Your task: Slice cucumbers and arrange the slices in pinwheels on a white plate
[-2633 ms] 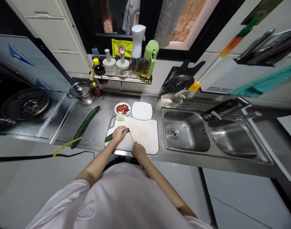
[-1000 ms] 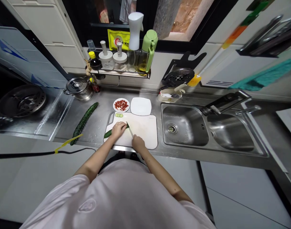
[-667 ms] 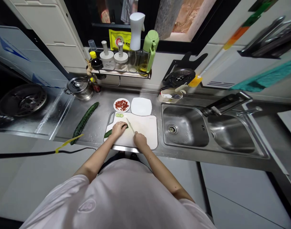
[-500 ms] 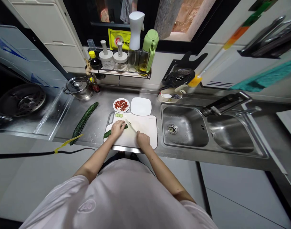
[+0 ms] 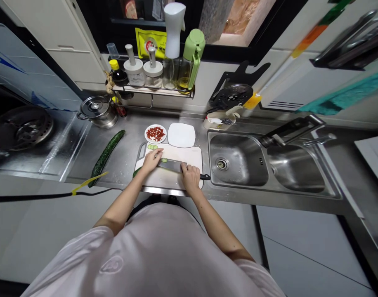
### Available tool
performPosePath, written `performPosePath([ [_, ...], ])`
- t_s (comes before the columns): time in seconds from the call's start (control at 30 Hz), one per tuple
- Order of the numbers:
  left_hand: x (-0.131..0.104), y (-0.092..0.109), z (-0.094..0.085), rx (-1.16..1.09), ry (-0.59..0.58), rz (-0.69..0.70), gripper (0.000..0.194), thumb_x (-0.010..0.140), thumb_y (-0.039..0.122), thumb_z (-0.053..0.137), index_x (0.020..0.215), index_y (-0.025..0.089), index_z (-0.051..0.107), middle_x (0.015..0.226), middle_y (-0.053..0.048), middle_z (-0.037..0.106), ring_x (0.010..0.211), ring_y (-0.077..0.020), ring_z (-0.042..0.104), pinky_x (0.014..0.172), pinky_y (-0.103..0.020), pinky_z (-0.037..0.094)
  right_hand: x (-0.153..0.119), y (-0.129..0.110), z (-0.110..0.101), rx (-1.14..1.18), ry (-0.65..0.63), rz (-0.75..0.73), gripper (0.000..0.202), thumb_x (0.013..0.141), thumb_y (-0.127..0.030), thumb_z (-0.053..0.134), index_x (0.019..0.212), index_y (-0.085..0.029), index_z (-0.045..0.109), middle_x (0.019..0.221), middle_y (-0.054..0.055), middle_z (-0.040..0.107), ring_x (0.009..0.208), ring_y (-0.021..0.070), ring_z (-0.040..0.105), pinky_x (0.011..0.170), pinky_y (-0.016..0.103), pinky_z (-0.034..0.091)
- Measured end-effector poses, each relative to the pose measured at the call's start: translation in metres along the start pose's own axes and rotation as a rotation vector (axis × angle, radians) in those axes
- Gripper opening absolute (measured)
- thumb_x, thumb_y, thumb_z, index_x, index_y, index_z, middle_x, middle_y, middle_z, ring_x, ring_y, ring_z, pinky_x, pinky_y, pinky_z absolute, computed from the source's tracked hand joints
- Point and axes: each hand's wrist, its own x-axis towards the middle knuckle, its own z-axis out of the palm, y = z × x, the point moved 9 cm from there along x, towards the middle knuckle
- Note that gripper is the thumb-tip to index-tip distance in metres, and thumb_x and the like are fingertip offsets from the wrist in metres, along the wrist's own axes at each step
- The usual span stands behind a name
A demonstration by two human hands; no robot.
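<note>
A white cutting board (image 5: 164, 179) lies on the steel counter. The knife (image 5: 172, 165) lies flat over it, its wide blade pointing left and a cucumber slice (image 5: 164, 160) on the blade. My right hand (image 5: 190, 175) grips the blade's right end, with the black handle sticking out to the right. Near the blade's left tip is my left hand (image 5: 152, 160), its fingers bent; what they touch is too small to tell. A cut cucumber (image 5: 136, 171) shows partly beneath my left wrist. Several pale slices (image 5: 152, 147) lie at the board's upper left.
Behind the board stand a plate of red pieces (image 5: 155, 133) and a white square plate (image 5: 181, 135). A whole cucumber (image 5: 107, 158) and a steel pot (image 5: 98, 112) are at the left. The double sink (image 5: 238, 161) is at the right, and a bottle rack (image 5: 152, 89) hangs above.
The knife has turned from upright slicing to lying flat, with a slice on its blade. My right hand has shifted from the handle onto the blade. The view has shifted slightly.
</note>
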Motion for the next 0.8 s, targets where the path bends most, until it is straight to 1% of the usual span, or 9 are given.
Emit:
performPosePath([
  [0.13,-0.003,-0.004,0.004,-0.009,-0.054,-0.020,0.031,0.090,0.037,0.050,0.111,0.023,0.068,0.110,-0.005,0.069,0.103,-0.0208,0.062,0.093,-0.034,0.047,-0.002,0.001,0.003,0.009,0.036,-0.011,0.045,0.094,-0.017,0.034,0.137,-0.018,0.048,0.102,0.014,0.056,0.093,0.0253,0.041,0.085,0.037,0.025],
  [0.3,-0.006,0.001,0.007,0.049,-0.150,0.017,0.033,0.079,0.044,0.065,0.102,0.022,0.072,0.101,-0.005,0.071,0.098,-0.0221,0.063,0.090,-0.033,0.048,-0.003,0.004,0.004,0.004,0.073,-0.011,0.045,0.095,-0.017,0.033,0.137,-0.018,0.049,0.100,0.013,0.055,0.092,0.0252,0.040,0.084,0.037,0.024],
  [0.47,-0.008,0.006,0.011,0.037,-0.200,0.044,0.027,0.078,0.042,0.065,0.095,0.023,0.072,0.101,-0.004,0.070,0.095,-0.0206,0.063,0.088,-0.031,0.048,-0.005,0.006,0.005,0.009,0.068,-0.006,0.044,0.093,-0.018,0.038,0.136,-0.018,0.050,0.101,0.014,0.055,0.092,0.0253,0.040,0.086,0.038,0.024],
  [0.57,-0.009,0.010,0.013,0.006,-0.200,0.059,0.023,0.077,0.038,0.066,0.092,0.022,0.071,0.098,-0.004,0.070,0.094,-0.0195,0.063,0.087,-0.031,0.048,-0.007,0.007,0.006,0.015,0.063,-0.004,0.044,0.093,-0.019,0.038,0.136,-0.018,0.049,0.101,0.014,0.056,0.093,0.0257,0.041,0.086,0.038,0.025],
  [0.67,-0.010,0.011,0.013,-0.016,-0.185,0.043,0.016,0.077,0.033,0.064,0.086,0.020,0.069,0.093,-0.004,0.069,0.091,-0.0186,0.063,0.086,-0.031,0.049,-0.011,0.009,0.010,0.022,0.038,0.010,0.045,0.092,-0.018,0.039,0.137,-0.018,0.049,0.102,0.014,0.056,0.094,0.0260,0.042,0.086,0.038,0.025],
  [0.73,-0.008,0.006,0.012,-0.059,-0.151,0.007,0.015,0.078,0.032,0.063,0.084,0.019,0.068,0.089,-0.004,0.069,0.087,-0.0176,0.063,0.084,-0.031,0.049,-0.015,0.012,0.013,0.025,0.033,0.025,0.045,0.092,-0.019,0.040,0.136,-0.018,0.049,0.102,0.014,0.057,0.094,0.0259,0.042,0.086,0.038,0.025],
  [0.8,-0.004,-0.007,0.010,-0.143,-0.082,-0.062,0.018,0.077,0.034,0.063,0.084,0.018,0.067,0.083,-0.003,0.068,0.080,-0.0160,0.063,0.078,-0.029,0.050,-0.019,0.017,0.016,0.027,0.036,0.043,0.044,0.092,-0.021,0.042,0.135,-0.019,0.050,0.101,0.013,0.057,0.094,0.0255,0.043,0.087,0.037,0.025],
])
